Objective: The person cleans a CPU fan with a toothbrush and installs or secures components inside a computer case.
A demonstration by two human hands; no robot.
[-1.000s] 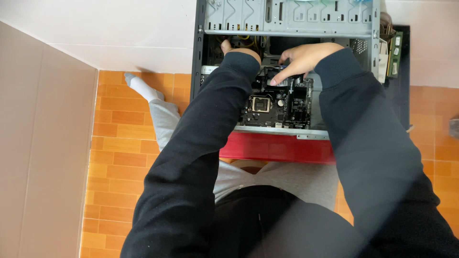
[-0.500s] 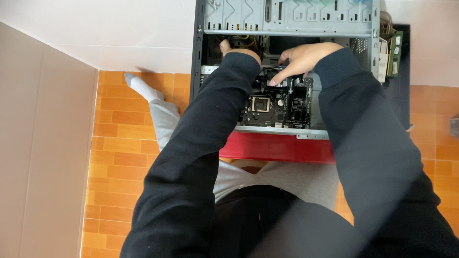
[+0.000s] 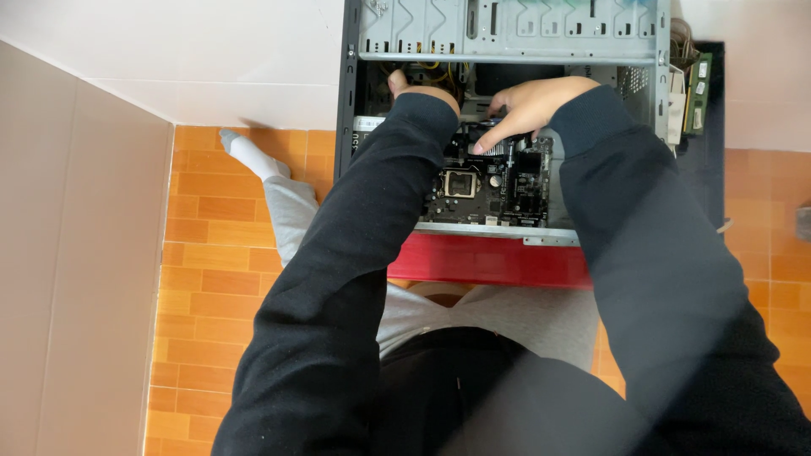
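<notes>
Motherboard work inside open computer case

Motherboard is lying flat inside the open computer case, which is resting on its side on the floor, just in front of the person's knees. Right hand is curling over the upper edge of the board, fingertips pressing down on a component there; grip looks clenched, but what exactly it is pinching is too small to tell. Left hand is reaching deeper into the case near the yellow cables, mostly hidden by the black sleeve, so cannot tell if it is gripping anything. Compared with half a second and a second ago, almost nothing is changing: both hands are staying at the same spots, so the job is looking stuck at the same step. Red case panel is sitting at the near edge. Green memory stick is lying to the right of the case. Orange tiled floor is all around.
</notes>
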